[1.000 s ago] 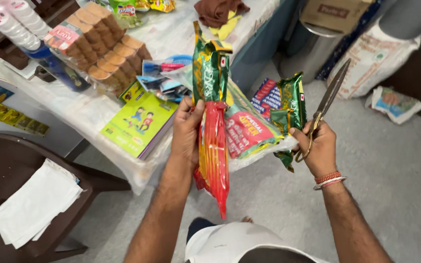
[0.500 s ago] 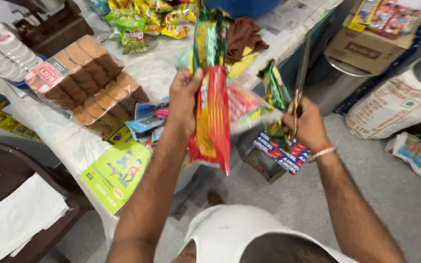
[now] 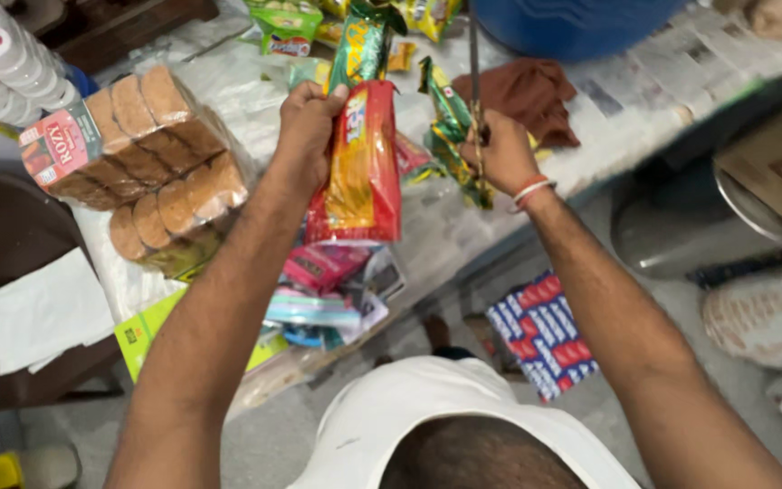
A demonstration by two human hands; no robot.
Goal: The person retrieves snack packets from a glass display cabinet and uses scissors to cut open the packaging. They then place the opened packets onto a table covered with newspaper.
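Left hand (image 3: 305,122) is clamped around the top of a strip of hanging snack packets (image 3: 359,163), a green-and-yellow pouch above and a red-and-orange one below, held over the bench's near edge. Right hand (image 3: 504,154) is closed on scissors (image 3: 474,81), blades pointing up, with a green pouch (image 3: 450,136) pinched alongside. Judged progress: one pouch looks separated; the red and green ones remain joined. On the bench: clear packs of round brown biscuits with a pink label (image 3: 138,154) at the left, a brown cloth (image 3: 531,95) toward the far edge, a blue tub (image 3: 581,23) at the far right.
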